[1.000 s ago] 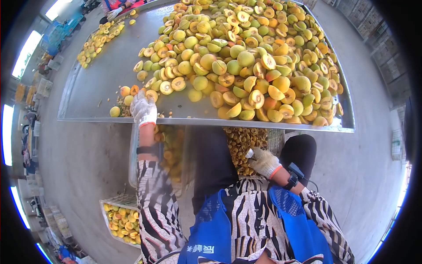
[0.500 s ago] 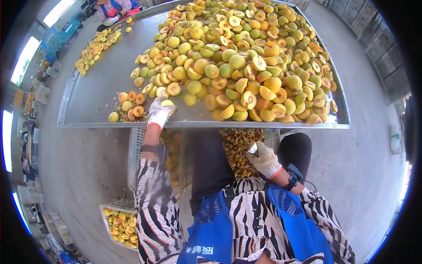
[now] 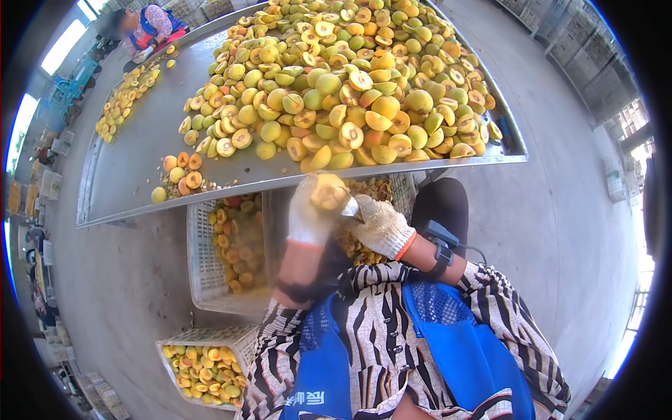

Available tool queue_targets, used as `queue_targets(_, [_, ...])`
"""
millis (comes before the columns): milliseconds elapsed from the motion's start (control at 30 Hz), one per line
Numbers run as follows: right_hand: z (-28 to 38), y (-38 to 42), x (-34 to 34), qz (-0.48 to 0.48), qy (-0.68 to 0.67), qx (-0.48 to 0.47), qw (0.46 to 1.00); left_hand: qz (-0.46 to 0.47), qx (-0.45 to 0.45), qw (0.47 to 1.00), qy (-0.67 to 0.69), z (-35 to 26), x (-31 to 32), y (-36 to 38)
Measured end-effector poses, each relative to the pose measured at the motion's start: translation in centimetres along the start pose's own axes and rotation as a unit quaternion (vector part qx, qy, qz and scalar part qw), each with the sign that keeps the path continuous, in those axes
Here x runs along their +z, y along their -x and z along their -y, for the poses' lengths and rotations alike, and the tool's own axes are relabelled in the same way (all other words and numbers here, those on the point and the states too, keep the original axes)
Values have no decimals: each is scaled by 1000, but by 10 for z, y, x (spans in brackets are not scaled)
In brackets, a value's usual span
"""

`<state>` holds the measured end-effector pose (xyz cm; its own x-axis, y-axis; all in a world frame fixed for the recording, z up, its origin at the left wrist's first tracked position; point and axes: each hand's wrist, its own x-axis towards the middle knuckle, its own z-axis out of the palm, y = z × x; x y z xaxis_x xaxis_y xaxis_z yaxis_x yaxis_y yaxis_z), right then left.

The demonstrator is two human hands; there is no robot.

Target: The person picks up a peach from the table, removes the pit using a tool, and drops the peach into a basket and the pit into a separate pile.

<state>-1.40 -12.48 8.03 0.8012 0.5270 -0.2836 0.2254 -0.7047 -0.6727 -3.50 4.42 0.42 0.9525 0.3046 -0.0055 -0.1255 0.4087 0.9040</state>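
Observation:
My left hand (image 3: 308,213), in a white glove and blurred by motion, holds a yellow fruit half (image 3: 327,191) just below the table's front edge. Close on its right, my gloved right hand (image 3: 380,225) is closed on a small metal tool (image 3: 352,208), whose tip points at the fruit. Above both hands, a large heap of halved fruit (image 3: 350,91) covers much of the metal table (image 3: 189,63). A few orange halves (image 3: 183,171) lie among loose pits at the table's front left.
Under the table stand a crate of fruit (image 3: 203,269) and a container of brown scraps (image 3: 360,253). Another crate of yellow halves (image 3: 245,343) is on the floor at lower left. A co-worker (image 3: 157,26) sits at the table's far left corner, near a smaller fruit pile (image 3: 126,101).
My left hand has moved from the table's front left down and right to my right hand, with a fruit half. My right hand has moved up and left. The view has shifted and tilted.

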Motion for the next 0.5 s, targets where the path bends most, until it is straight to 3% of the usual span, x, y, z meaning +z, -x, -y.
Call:
queue_targets(233, [0,14,-3,28,-30,30,999,-74,-13,994,81,3,12,11])
queue_targets(500, [-12,19,5,14,-34,0,999,-111,-41,988,98,-16,50,27])
